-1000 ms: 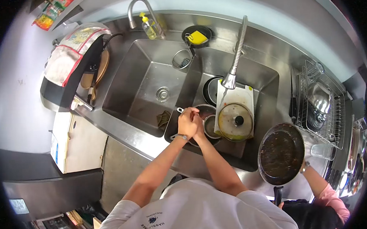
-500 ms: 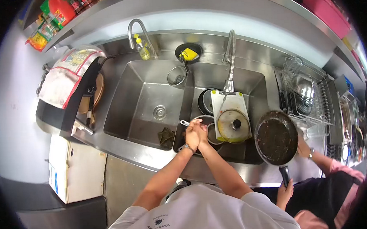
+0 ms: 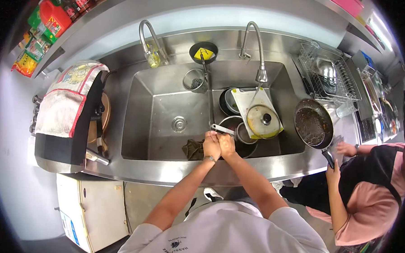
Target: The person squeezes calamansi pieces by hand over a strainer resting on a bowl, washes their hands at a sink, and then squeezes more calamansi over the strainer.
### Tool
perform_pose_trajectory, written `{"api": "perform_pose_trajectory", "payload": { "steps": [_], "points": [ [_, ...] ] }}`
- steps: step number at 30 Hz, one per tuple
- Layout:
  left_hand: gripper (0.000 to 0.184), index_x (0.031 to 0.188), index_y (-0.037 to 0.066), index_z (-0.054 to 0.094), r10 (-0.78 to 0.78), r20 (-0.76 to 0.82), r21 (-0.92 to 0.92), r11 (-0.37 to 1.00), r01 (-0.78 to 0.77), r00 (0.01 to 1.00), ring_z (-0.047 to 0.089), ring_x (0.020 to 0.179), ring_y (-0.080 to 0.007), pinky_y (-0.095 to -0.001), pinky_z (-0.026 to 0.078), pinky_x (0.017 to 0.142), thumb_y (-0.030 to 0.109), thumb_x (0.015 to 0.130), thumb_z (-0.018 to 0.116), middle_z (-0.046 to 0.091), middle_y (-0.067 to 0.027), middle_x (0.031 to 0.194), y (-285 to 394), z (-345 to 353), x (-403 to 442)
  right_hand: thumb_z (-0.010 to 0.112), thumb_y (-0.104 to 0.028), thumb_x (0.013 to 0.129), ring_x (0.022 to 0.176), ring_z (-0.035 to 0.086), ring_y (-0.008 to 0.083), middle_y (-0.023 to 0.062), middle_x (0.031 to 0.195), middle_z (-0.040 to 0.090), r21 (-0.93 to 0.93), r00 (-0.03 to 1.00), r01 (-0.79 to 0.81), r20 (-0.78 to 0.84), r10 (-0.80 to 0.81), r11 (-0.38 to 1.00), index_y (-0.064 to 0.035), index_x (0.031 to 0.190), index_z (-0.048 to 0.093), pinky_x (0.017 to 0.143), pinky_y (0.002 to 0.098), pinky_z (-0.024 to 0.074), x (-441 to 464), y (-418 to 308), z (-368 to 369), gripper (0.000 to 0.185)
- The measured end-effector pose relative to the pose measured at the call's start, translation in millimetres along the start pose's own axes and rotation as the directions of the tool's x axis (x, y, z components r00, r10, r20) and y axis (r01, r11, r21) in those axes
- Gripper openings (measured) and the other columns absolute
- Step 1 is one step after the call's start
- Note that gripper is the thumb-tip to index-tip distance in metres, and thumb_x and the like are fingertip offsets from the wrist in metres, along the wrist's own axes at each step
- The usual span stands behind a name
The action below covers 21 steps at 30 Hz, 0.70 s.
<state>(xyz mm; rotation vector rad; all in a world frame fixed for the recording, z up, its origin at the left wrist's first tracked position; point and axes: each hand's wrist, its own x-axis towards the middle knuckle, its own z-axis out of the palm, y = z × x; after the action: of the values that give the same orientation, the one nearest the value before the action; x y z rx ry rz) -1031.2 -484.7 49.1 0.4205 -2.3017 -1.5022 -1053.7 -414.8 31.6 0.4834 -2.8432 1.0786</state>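
Observation:
My left hand (image 3: 211, 146) and my right hand (image 3: 226, 144) are pressed together above the sink's front edge, fingers closed; whether anything lies between them is hidden. Just beyond them a pan handle (image 3: 223, 128) points left from the stacked pans in the right basin. A dark cloth (image 3: 193, 149) lies in the left basin beside my left hand. To the right of my hands, a glass lid (image 3: 257, 122) with a black knob rests on a white cutting board (image 3: 247, 97). Water runs from the right faucet (image 3: 261, 74) onto the board.
At the right, a co-worker (image 3: 365, 187) holds a dirty frying pan (image 3: 313, 124) over the counter beside a dish rack (image 3: 329, 73). A strainer (image 3: 194, 80) hangs at the divider. A small pan with a yellow sponge (image 3: 203, 52) sits behind. A towel (image 3: 61, 110) covers an appliance at left.
The view has shifted, showing more shelf. My hands, still together, sit nearer the sink's front edge. The co-worker's frying pan has moved back and right, and more of the co-worker shows.

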Motion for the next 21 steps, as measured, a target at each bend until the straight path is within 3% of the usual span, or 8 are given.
{"api": "perform_pose_trajectory", "payload": {
  "steps": [2, 5, 6, 9, 12, 14, 16, 21],
  "points": [
    [0.020, 0.093, 0.003, 0.047, -0.001, 0.129, -0.001, 1.000, 0.002, 0.992, 0.054, 0.083, -0.0434, -0.0463, 0.044, 0.071, 0.020, 0.093, 0.035, 0.057, -0.0241, 0.082, 6.8, -4.5, 2.5, 0.040, -0.034, 0.087, 0.065, 0.060, 0.0361, 0.0197, 0.068, 0.060, -0.056, 0.994, -0.093, -0.065, 0.090, 0.994, -0.0066, 0.081, 0.063, 0.058, 0.0455, 0.0485, -0.4, -2.1, -7.5, 0.036],
    [0.017, 0.102, 0.005, 0.043, 0.337, 0.313, 0.103, 0.917, -0.384, 0.888, 0.056, 0.080, -0.0413, -0.0451, 0.046, 0.069, 0.017, 0.091, 0.042, 0.059, -0.0205, 0.084, 10.3, -10.4, 10.7, 0.038, -0.033, 0.088, 0.065, 0.061, 0.0348, 0.0193, 0.068, 0.061, -0.298, 0.986, -0.124, 0.067, 0.150, 0.946, -0.0061, 0.077, 0.064, 0.059, 0.0444, 0.0498, 1.3, -2.7, -39.3, 0.039],
    [0.016, 0.100, 0.004, 0.047, 0.533, 0.342, 0.267, 0.734, -0.624, 0.774, 0.060, 0.073, -0.0356, -0.0417, 0.050, 0.063, 0.016, 0.089, 0.046, 0.060, -0.0171, 0.079, 26.0, -25.0, 19.3, 0.038, -0.033, 0.088, 0.065, 0.062, 0.0346, 0.0191, 0.068, 0.061, -0.427, 0.982, -0.085, 0.116, 0.148, 0.900, -0.0067, 0.076, 0.065, 0.061, 0.0441, 0.0502, 1.5, 0.4, -50.7, 0.039],
    [0.014, 0.087, -0.001, 0.055, 0.175, 0.283, -0.204, 0.972, -0.119, 0.943, 0.057, 0.053, -0.0128, -0.0265, 0.047, 0.042, 0.013, 0.087, 0.051, 0.059, -0.0086, 0.069, 37.9, -44.9, 56.9, 0.038, -0.032, 0.088, 0.066, 0.061, 0.0356, 0.0182, 0.068, 0.062, -0.396, 0.948, -0.294, -0.007, 0.317, 0.870, -0.0051, 0.073, 0.064, 0.063, 0.0443, 0.0494, -22.9, 48.6, -71.9, 0.041],
    [0.019, 0.084, 0.006, 0.056, -0.062, 0.515, -0.611, 0.674, 0.416, 0.855, 0.037, 0.037, -0.0040, -0.0172, 0.027, 0.034, 0.024, 0.089, 0.052, 0.046, 0.0017, 0.052, 86.9, -80.6, 85.8, 0.043, -0.030, 0.087, 0.063, 0.059, 0.0367, 0.0194, 0.065, 0.059, -0.292, 0.948, -0.315, -0.137, 0.287, 0.903, -0.0028, 0.067, 0.062, 0.061, 0.0448, 0.0477, -63.9, 79.2, -86.9, 0.038],
    [0.025, 0.074, 0.012, 0.052, -0.026, 0.532, -0.717, 0.517, 0.467, 0.846, 0.026, 0.034, -0.0036, -0.0175, 0.020, 0.033, 0.031, 0.090, 0.049, 0.033, 0.0060, 0.046, 128.8, -98.0, 92.2, 0.046, -0.026, 0.087, 0.060, 0.057, 0.0375, 0.0202, 0.062, 0.057, -0.155, 0.956, -0.248, -0.200, 0.216, 0.956, -0.0015, 0.065, 0.060, 0.058, 0.0448, 0.0466, -68.8, 75.8, -96.4, 0.036],
    [0.037, 0.066, 0.013, 0.043, 0.289, 0.627, -0.751, -0.019, 0.660, 0.723, 0.022, 0.034, -0.0046, -0.0195, 0.018, 0.032, 0.034, 0.095, 0.035, 0.026, 0.0063, 0.045, 153.4, -106.0, 101.9, 0.046, -0.026, 0.087, 0.059, 0.057, 0.0374, 0.0203, 0.061, 0.056, -0.117, 0.951, -0.248, -0.217, 0.219, 0.962, -0.0021, 0.064, 0.058, 0.056, 0.0451, 0.0460, -66.9, 74.0, -95.4, 0.035],
    [0.045, 0.055, 0.016, 0.029, 0.577, 0.506, -0.706, -0.149, 0.692, 0.641, 0.014, 0.032, -0.0066, -0.0204, 0.012, 0.032, 0.034, 0.095, 0.024, 0.018, 0.0059, 0.042, 217.2, -104.4, 99.3, 0.047, -0.027, 0.086, 0.059, 0.057, 0.0371, 0.0191, 0.061, 0.057, -0.178, 0.964, -0.258, -0.121, 0.238, 0.950, -0.0044, 0.065, 0.059, 0.054, 0.0452, 0.0465, -63.9, 66.0, -97.8, 0.033]
  ]
}}
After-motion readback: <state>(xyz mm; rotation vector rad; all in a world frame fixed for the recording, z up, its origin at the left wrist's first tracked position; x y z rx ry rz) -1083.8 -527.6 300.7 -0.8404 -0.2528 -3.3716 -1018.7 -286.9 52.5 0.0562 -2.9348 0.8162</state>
